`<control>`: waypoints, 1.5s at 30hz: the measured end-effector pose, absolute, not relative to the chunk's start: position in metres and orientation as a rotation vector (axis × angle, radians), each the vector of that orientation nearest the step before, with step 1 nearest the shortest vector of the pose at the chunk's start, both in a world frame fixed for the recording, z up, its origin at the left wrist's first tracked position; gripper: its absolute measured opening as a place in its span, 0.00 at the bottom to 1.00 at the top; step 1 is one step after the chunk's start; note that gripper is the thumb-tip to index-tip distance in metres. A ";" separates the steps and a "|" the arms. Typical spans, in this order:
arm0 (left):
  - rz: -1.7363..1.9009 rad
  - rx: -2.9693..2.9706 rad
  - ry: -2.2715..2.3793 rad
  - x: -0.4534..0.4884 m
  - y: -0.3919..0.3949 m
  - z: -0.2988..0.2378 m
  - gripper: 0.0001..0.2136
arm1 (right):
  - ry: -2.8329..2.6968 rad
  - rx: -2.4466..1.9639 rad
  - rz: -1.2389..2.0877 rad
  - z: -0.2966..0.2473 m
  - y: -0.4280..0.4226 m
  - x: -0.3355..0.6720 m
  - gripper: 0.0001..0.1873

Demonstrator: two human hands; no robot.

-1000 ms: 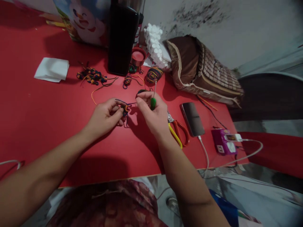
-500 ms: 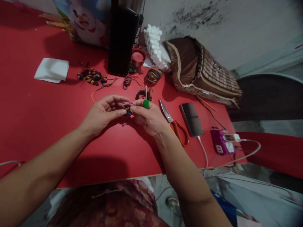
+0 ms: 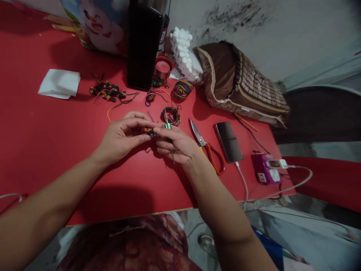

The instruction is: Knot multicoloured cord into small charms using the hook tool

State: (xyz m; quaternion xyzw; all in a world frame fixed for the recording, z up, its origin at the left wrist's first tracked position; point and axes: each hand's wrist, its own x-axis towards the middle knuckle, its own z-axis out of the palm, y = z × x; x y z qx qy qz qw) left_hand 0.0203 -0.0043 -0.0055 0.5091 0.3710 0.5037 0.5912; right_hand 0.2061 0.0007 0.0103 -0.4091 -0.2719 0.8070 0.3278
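Observation:
Between my hands is a small crocheted piece [image 3: 148,131] of dark blue, orange and dark red yarn, partly covered by fingers. My left hand [image 3: 122,135] pinches it from the left with thumb below and fingers above. My right hand [image 3: 179,142] grips a crochet hook [image 3: 168,126] with a green handle, its thin metal ends sticking out above and below the fingers. The right thumb and forefinger also touch the piece's right edge. Just beyond the right hand lies a loose yarn coil [image 3: 176,117]. The hook tip is apart from the piece.
Scissors [image 3: 207,145] with orange handles and a charging phone [image 3: 229,141] lie to the right on the red table [image 3: 118,188]. Behind are a yarn ball [image 3: 182,89], crocheted pieces [image 3: 107,91], a folded white cloth [image 3: 59,83], an upright black phone [image 3: 144,49] and a brown cushion [image 3: 239,79].
The green handle has tilted and dropped lower in my right hand, its lower metal end now showing. My left fingers have closed further over the crocheted piece, which has turned.

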 end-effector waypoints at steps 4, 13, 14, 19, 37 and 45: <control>1.142 1.104 0.900 0.020 -0.004 -0.001 0.06 | -1.073 -1.295 1.757 0.006 -0.002 0.205 0.07; 1.139 0.926 0.911 0.013 -0.003 0.001 0.10 | -2.182 -1.857 0.579 0.016 -0.019 0.190 0.14; 1.127 0.902 0.932 0.012 -0.003 0.001 0.11 | -2.201 -1.862 0.555 0.020 -0.021 0.190 0.15; 1.099 0.857 1.024 0.008 0.001 -0.001 0.12 | -2.134 -2.060 0.257 0.047 -0.037 0.220 0.17; 1.187 0.698 1.051 0.006 0.012 -0.005 0.15 | -2.160 -2.516 0.253 0.026 -0.070 0.304 0.28; 1.232 0.805 1.094 0.009 0.005 0.000 0.12 | -1.643 -2.302 0.822 0.038 -0.082 0.309 0.25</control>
